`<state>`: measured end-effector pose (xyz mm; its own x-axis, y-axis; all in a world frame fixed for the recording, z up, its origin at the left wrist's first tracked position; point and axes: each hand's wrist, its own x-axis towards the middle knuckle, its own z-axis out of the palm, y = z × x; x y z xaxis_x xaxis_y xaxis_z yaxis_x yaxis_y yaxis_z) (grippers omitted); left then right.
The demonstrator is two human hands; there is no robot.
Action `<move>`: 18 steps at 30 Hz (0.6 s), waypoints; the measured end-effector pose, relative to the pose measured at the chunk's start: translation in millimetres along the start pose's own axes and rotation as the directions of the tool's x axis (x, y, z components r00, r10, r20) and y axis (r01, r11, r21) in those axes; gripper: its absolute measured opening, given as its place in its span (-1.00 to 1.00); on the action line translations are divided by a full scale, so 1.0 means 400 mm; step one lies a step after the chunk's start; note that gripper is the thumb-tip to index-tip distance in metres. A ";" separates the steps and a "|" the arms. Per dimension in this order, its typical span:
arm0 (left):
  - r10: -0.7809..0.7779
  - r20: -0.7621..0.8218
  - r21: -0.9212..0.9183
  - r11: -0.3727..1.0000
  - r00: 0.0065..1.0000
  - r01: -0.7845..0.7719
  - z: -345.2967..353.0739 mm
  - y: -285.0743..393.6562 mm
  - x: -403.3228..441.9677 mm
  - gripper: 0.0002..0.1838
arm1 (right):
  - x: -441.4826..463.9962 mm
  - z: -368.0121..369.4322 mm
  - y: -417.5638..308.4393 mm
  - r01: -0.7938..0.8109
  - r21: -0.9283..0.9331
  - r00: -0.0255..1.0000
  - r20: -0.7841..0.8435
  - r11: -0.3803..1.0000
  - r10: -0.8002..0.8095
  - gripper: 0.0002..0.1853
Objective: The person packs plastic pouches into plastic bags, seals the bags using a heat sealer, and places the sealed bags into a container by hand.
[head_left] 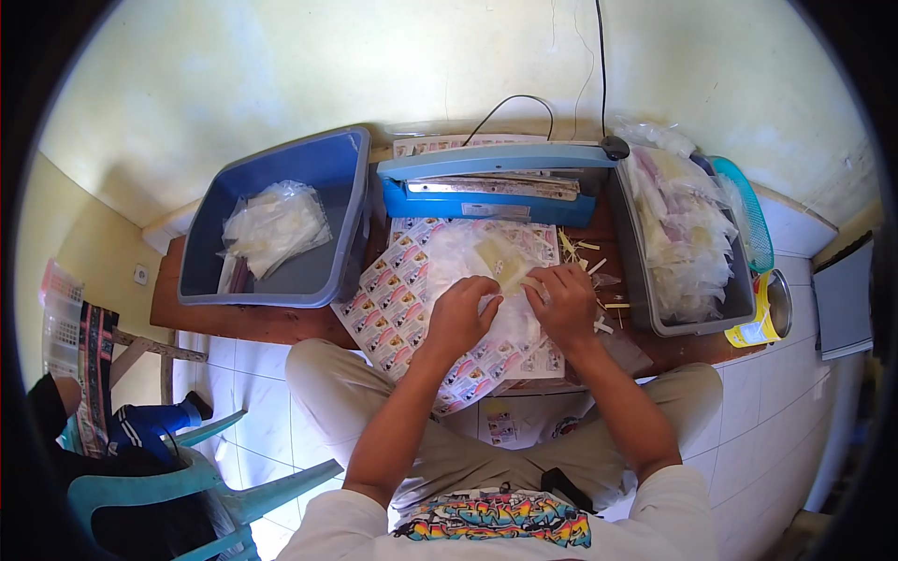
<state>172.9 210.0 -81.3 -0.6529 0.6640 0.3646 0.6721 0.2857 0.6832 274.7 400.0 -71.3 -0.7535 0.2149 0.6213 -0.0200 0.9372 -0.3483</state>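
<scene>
A clear plastic bag with something flat and pale yellow in it lies in front of me, on top of more clear plastic. My left hand is closed at the bag's near left edge, fingers bent in a pinch. At the near right edge, my right hand pinches the plastic too. Beneath the plastic spread sheets of printed labels. Just beyond stands a blue bag sealer with its long arm raised above the base. My fingers partly hide the bag's near edge.
At left, a blue-grey tub holds several clear bags. On the right, a grey tub is heaped with filled bags, beside a turquoise basket and a yellow can. Yellowish strips lie scattered. A green plastic chair stands lower left.
</scene>
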 end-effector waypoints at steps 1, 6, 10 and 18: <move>-0.001 0.004 -0.006 1.000 1.000 0.001 -0.003 -0.003 -0.002 -0.82 | 0.001 0.007 -0.001 -0.004 0.001 1.000 -0.003 1.000 0.004 -0.74; -0.026 0.072 0.014 1.000 0.997 0.025 -0.003 -0.012 -0.001 -0.78 | -0.008 0.042 0.015 -0.245 0.058 0.968 0.064 0.968 0.241 -0.80; -0.061 0.074 0.097 0.994 0.995 0.053 -0.003 -0.010 -0.006 -0.74 | -0.012 0.059 0.019 -0.461 0.250 0.887 0.165 0.851 0.432 -0.82; -0.113 -0.002 0.079 0.991 0.994 0.112 0.012 -0.011 -0.004 -0.63 | -0.005 0.032 0.026 -0.120 0.101 0.990 0.080 0.988 0.112 -0.87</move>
<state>172.7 211.2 -87.9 -0.7252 0.6260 0.2869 0.6200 0.4123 0.6675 267.5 405.8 -85.1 -0.8013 0.2962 0.5198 0.0048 0.8720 -0.4895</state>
